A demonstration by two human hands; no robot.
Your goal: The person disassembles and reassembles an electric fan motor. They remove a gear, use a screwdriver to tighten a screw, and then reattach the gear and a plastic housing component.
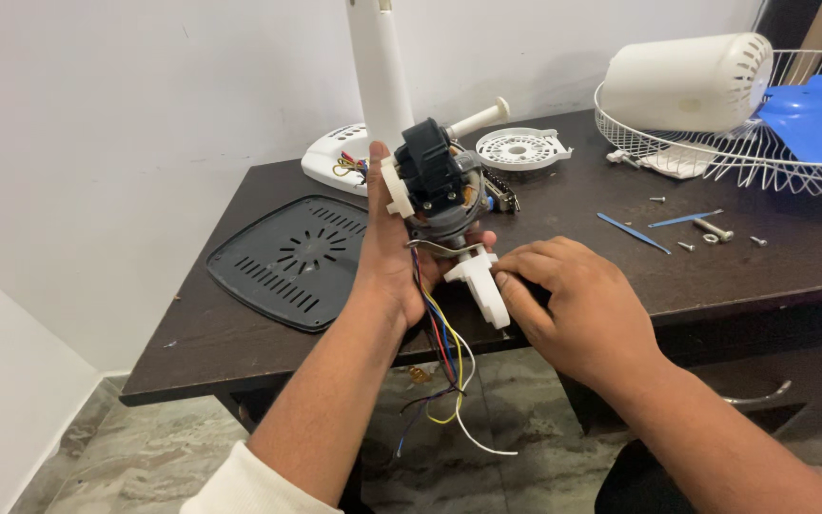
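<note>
On the dark wooden table (240,333), near its left front corner, a black vented base plate (299,259) lies flat, set aside from the work. Behind it, toward the back edge, a white fan base (333,157) with loose coloured wiring carries the white stand pole (380,67) upright.

The left hand (387,249) is closed around a fan motor assembly (438,186), gripping it from behind and holding it up just off the front edge, black housing facing the camera, so its underside is reachable. Its coloured wires (444,366) hang free below the table edge. The right hand (573,295) is curled, fingertips pinching the white plastic neck bracket (483,286) at the bottom of the motor, steadying that part.

Further right, a white round vented cover (522,148) rests near the back edge; screws (711,230) and two blue strips (635,233) lie scattered mid-table. At the right back corner a wire fan guard (763,157) cradles the white motor cover (682,84) and a blue blade (820,114).
</note>
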